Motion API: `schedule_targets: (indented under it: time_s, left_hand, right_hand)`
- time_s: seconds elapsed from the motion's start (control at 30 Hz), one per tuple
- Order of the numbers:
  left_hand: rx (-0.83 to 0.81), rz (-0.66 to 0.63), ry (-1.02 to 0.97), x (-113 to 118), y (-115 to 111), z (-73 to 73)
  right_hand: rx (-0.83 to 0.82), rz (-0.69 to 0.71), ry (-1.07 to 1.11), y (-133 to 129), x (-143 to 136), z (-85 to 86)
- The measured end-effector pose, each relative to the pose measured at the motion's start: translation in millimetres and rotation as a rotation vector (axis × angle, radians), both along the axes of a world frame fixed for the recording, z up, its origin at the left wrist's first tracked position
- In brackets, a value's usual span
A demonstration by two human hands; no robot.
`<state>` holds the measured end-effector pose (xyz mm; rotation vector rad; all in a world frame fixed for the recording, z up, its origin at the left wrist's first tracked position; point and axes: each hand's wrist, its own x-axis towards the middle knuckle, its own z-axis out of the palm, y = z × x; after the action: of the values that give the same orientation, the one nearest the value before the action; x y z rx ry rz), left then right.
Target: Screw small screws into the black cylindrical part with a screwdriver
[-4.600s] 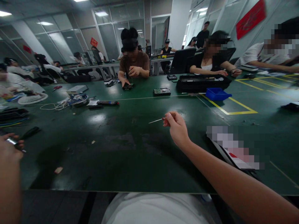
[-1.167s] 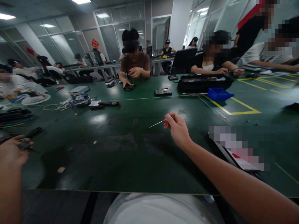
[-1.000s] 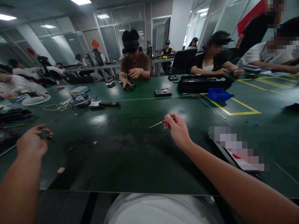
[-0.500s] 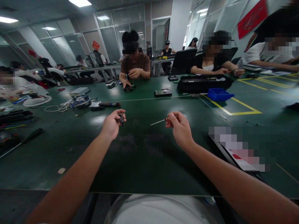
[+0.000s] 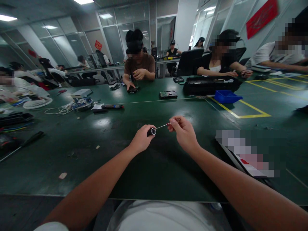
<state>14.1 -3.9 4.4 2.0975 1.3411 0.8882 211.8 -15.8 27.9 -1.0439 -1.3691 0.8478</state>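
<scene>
My left hand (image 5: 140,140) is closed round a small black cylindrical piece (image 5: 149,132), its pale, ring-shaped end facing right. Between the thumb and fingers of my right hand (image 5: 182,128) is a thin screwdriver (image 5: 161,126) with a metal shaft and a bit of red at the handle; most of the handle is hidden. Its tip meets the ringed end of the black piece, though I cannot tell whether it is inside or just in front. Both hands are raised over the green table (image 5: 166,179).
A hard drive (image 5: 168,94) lies ahead, with a blue bin (image 5: 227,96) and a long black case (image 5: 211,85) to its right. Cables (image 5: 83,104) and a long screwdriver (image 5: 33,139) lie left. Papers (image 5: 247,157) are at right. A co-worker (image 5: 139,65) sits opposite.
My left hand has moved right with the black piece, turning its ringed end toward the screwdriver. The tip and the piece, apart before, now meet. My right hand has shifted slightly left.
</scene>
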Motion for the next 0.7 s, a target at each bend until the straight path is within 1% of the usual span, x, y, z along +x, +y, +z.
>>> schedule_targets:
  time_s: [0.1, 0.3, 0.4, 0.5, 0.6, 0.63, 0.7]
  left_hand:
    - [0.006, -0.044, -0.001, -4, 2, -0.3]
    - [-0.011, 0.013, -0.079, -7, 6, -0.3]
    - [0.004, -0.002, -0.066, -10, 8, -2.4]
    - [0.021, -0.006, -0.071, -13, 9, -5.8]
    - [0.021, -0.006, -0.079, -15, 10, -7.5]
    - [0.023, -0.008, -0.076, -15, 10, -7.5]
    - [0.029, -0.01, -0.066, -16, 10, -6.8]
  right_hand:
    - [0.002, 0.004, -0.048, 0, -1, -0.2]
    - [0.007, -0.021, -0.103, -1, -2, -2.0]
    - [0.021, -0.018, -0.138, -3, -2, -0.6]
    - [0.044, -0.034, -0.254, -6, 0, 2.6]
    - [0.081, -0.096, -0.394, -8, 4, 4.6]
    - [0.094, -0.105, -0.411, -8, 4, 4.7]
    - [0.126, -0.075, -0.406, -7, 5, 4.2]
